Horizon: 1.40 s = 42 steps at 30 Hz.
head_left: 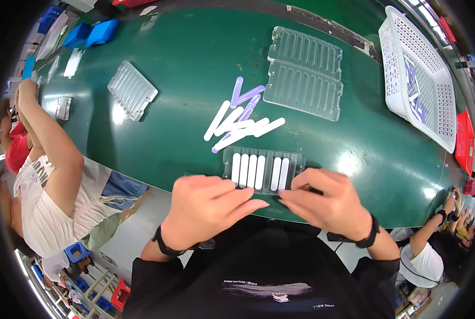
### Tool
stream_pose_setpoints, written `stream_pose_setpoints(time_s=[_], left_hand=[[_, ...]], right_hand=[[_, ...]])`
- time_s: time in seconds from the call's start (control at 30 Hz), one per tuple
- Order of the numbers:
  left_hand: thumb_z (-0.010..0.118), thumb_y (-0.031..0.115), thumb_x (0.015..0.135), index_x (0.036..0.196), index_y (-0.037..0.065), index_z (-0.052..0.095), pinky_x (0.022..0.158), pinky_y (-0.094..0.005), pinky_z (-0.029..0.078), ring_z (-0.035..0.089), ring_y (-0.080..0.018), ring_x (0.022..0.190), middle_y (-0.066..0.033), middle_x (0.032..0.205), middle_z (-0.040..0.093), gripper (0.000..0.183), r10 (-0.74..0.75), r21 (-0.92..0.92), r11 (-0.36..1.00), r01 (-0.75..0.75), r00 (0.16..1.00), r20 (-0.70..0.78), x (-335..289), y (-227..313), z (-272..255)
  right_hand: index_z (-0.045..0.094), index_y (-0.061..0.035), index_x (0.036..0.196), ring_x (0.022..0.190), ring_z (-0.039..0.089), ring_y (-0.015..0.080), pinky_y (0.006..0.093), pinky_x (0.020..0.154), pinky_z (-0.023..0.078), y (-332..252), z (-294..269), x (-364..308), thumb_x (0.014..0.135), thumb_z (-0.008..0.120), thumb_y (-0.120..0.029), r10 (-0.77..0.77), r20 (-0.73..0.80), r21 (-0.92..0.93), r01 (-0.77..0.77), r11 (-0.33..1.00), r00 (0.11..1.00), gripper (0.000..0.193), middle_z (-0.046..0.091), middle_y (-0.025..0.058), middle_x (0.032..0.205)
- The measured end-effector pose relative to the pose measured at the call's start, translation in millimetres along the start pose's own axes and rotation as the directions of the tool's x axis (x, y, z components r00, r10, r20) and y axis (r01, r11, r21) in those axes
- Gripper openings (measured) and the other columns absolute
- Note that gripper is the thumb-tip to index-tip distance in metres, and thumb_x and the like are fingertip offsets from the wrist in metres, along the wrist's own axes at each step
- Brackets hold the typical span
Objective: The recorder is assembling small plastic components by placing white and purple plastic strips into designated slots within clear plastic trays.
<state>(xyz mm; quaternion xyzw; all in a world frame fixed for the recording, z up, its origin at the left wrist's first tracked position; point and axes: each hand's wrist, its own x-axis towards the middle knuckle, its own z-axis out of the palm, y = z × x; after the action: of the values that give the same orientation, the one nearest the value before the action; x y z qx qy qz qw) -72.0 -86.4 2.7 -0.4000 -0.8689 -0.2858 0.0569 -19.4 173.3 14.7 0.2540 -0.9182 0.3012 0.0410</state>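
A clear plastic slotted tray (268,171) lies in front of me near the table edge, with several white strips (245,169) side by side in its slots. One slot in the middle and the rightmost ones hold no strip that I can see. My left hand (208,204) is closed at the tray's near left edge, fingers curled and thumb stretched along the edge. At the near right corner my right hand (328,202) pinches, its fingertips by the lower end of a strip. Just beyond the tray lies a loose pile of white strips (234,125) and purple strips (237,91).
Two clear slotted trays (303,91) lie end to end behind the pile; another tray (132,87) is at left. A white basket (415,101) with purple pieces stands at far right. Blue items (101,33) lie far left. Other people (56,175) sit on both sides.
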Motion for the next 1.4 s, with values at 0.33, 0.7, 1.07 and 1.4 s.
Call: stream_pose_setpoints(time_s=[0.33,0.7,1.07,1.4], left_hand=[[0.079,0.01,0.09,0.106,0.011,0.076,0.048,-0.0339,0.027,0.035,-0.0149,0.047,-0.0039,0.056,0.031,0.016,-0.34,-0.073,0.94,0.333,0.931,-0.131,36,-44,0],[0.086,0.005,0.081,0.097,0.005,0.077,0.049,-0.0303,0.023,0.03,-0.0098,0.051,-0.001,0.057,0.04,0.018,-0.305,-0.176,0.946,0.273,0.932,-0.197,31,-46,-1],[0.081,0.007,0.092,0.091,-0.001,0.074,0.054,-0.025,0.014,0.021,-0.0005,0.056,0.0112,0.058,0.027,0.011,-0.509,-0.58,0.688,0.435,0.86,0.041,33,-25,-2],[0.078,0.01,0.095,0.098,-0.001,0.079,0.049,-0.0275,0.018,0.026,-0.002,0.051,0.0052,0.054,0.029,0.012,-0.436,-0.634,0.69,0.35,0.9,0.021,40,-14,5]], right_hand=[[0.075,-0.0097,0.1,0.075,0.068,0.0208,0.036,0.064,0.056,35,-3,72,0.083,0.078,-0.008,0.063,-0.037,-0.17,-0.068,0.983,0.997,0.017,0.061,0.0024,0.098],[0.067,-0.0057,0.093,0.083,0.068,0.0198,0.0349,0.065,0.056,38,-6,59,0.079,0.07,-0.006,-0.044,0.002,-0.357,0.042,0.933,0.999,0.015,0.062,0.0029,0.096],[0.074,0.0021,0.086,0.075,0.072,0.0215,0.0303,0.062,0.059,20,-28,44,0.069,0.077,-0.006,-0.425,-0.238,-0.423,0.301,0.855,0.874,0.019,0.077,0.015,0.099],[0.074,0.0011,0.084,0.072,0.071,0.0196,0.0281,0.06,0.058,15,-26,35,0.071,0.076,-0.004,-0.49,-0.261,-0.53,0.301,0.793,0.831,0.014,0.078,0.0158,0.1]])
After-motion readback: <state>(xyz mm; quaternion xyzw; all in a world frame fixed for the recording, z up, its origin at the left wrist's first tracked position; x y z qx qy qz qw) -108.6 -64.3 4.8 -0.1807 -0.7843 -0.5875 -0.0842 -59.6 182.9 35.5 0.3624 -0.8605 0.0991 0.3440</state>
